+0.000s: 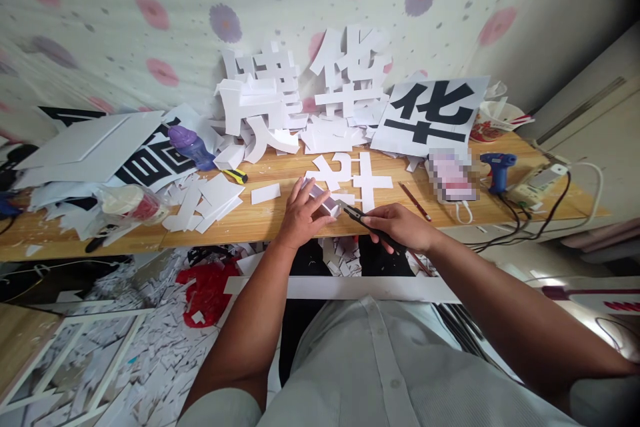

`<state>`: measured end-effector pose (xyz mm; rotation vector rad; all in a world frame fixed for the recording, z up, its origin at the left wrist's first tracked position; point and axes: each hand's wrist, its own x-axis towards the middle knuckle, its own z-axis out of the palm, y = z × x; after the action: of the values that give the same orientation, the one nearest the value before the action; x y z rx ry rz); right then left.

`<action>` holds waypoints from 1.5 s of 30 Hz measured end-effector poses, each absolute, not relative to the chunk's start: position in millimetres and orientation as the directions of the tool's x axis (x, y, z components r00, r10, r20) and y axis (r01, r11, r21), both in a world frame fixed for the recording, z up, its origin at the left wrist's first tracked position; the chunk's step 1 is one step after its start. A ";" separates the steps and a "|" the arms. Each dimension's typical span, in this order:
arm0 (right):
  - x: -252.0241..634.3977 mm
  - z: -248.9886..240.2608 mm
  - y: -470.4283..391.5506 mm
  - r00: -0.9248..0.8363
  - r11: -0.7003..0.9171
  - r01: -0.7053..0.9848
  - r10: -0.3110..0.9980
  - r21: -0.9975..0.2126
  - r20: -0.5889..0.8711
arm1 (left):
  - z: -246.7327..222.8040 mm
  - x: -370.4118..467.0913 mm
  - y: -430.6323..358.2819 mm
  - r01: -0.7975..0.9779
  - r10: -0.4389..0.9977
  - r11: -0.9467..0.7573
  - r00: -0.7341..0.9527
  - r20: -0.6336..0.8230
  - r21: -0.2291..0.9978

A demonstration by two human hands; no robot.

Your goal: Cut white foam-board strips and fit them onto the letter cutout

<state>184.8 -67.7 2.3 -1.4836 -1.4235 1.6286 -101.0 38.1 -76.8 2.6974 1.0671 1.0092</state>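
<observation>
My left hand [300, 213] holds a small white foam-board piece [324, 200] against the table, fingers along its far side and thumb near its right end. Gripped in my right hand [400, 225] is a black utility knife [357, 215], its blade at that right end of the piece. Whether the blade touches or cuts it I cannot tell. Just behind lie white cut-out character parts [369, 180], partly beside my left fingers. A flat white rectangle [265, 193] rests left of my left hand. To the right lies a brown pencil-like stick [416, 202].
White built-up characters [350, 73] stand at the back, beside a printed character sheet [430, 113]. Rightward are a phone [451, 175], a blue glue gun [499, 170] and a power strip [543, 183] with cables. A yellow cutter [235, 176] and purple-capped bottle [191, 147] are leftward.
</observation>
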 end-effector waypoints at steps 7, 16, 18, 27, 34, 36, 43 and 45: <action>178.0 5.8 -66.8 -0.276 -0.301 0.273 0.885 -0.914 -0.374 | -76.8 -100.8 38.5 0.586 0.629 -0.759 0.548 0.552 0.283; 182.8 8.0 -73.3 -0.284 -0.323 0.275 0.873 -0.906 -0.397 | -78.7 -102.0 40.0 0.584 0.623 -0.763 0.551 0.555 0.277; 179.7 9.3 -72.7 -0.277 -0.317 0.267 0.879 -0.910 -0.388 | -78.0 -101.7 39.6 0.576 0.617 -0.769 0.553 0.560 0.279; 173.1 9.0 -75.3 -0.247 -0.313 0.303 0.887 -0.900 -0.391 | -75.8 -100.7 38.7 0.576 0.614 -0.770 0.551 0.565 0.275; 173.2 10.4 -76.2 -0.250 -0.314 0.300 0.885 -0.901 -0.392 | -76.5 -100.8 38.8 0.578 0.612 -0.771 0.553 0.566 0.268; 168.2 12.3 -74.1 -0.230 -0.314 0.312 0.891 -0.897 -0.392 | -75.3 -100.4 38.1 0.578 0.612 -0.771 0.554 0.564 0.267; 168.7 8.7 -78.1 -0.234 -0.317 0.314 0.888 -0.895 -0.397 | -76.0 -100.7 38.2 0.582 0.613 -0.769 0.554 0.564 0.264; 172.5 7.0 -80.6 -0.245 -0.325 0.301 0.882 -0.896 -0.402 | -76.9 -101.1 38.6 0.581 0.620 -0.766 0.553 0.557 0.276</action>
<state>172.5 -80.6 7.0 -1.5348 -1.4337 1.6040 -101.1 38.6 -76.9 2.7155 1.0507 1.0101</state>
